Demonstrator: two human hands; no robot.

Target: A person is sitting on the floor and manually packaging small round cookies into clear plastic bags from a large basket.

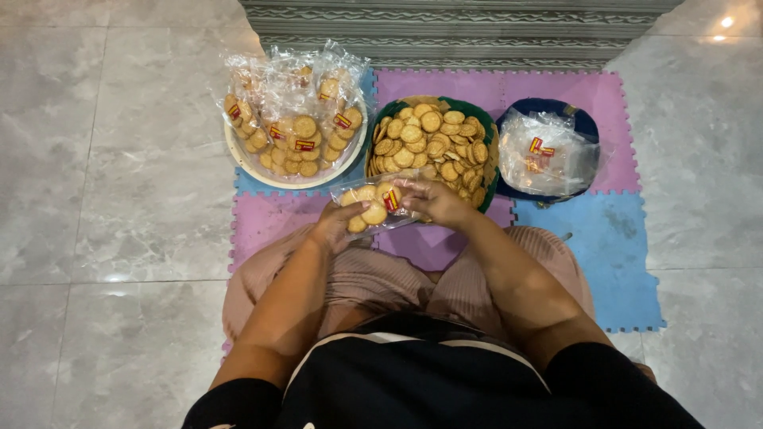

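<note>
I hold a small clear plastic bag (372, 205) with several round golden biscuits and a red-yellow label in it. My left hand (334, 226) grips its left end from below. My right hand (435, 201) pinches its right end, fingers at the bag's mouth. Just beyond my hands stands a green bowl (489, 171) heaped with loose round biscuits (429, 139).
A cream basin (238, 155) at the left holds several filled biscuit bags (294, 107). A dark blue bowl (584, 123) at the right holds empty clear bags (544, 155). All rest on pink and blue foam mats (612, 230) over grey tiles; a step lies beyond.
</note>
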